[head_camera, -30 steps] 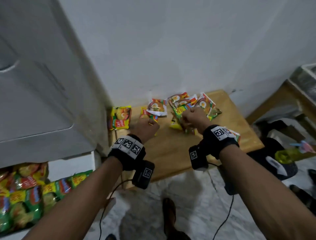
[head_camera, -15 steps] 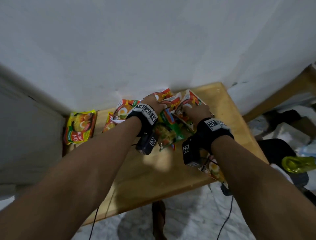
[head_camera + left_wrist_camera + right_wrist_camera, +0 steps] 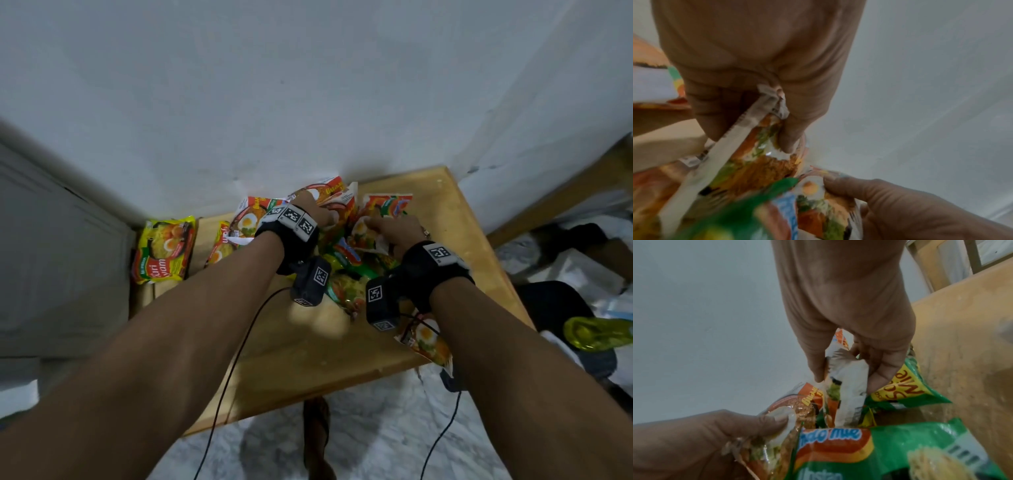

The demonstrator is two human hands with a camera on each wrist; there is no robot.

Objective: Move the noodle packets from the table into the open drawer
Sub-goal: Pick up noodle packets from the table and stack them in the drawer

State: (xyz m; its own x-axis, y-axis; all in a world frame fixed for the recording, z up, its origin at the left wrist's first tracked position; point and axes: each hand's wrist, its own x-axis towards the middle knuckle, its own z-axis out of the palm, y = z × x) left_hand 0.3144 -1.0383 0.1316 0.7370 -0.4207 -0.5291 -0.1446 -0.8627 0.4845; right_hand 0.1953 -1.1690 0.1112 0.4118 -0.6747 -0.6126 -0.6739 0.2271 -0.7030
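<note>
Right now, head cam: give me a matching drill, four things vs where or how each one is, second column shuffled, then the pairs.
1. yellow packet
2. left hand
3. right hand
4. packet under the right forearm

A. overhangs the table's near edge
B. grips packets in the pile by the wall, left side
C. lies alone at the table's far left
D. grips packets in the pile, right side

Pairs: 1-C, 2-B, 3-D, 4-A

Home storage corner, low wooden table point(image 3: 301, 359) against white wall point(image 3: 308, 96), marble floor point(image 3: 376, 438)
</note>
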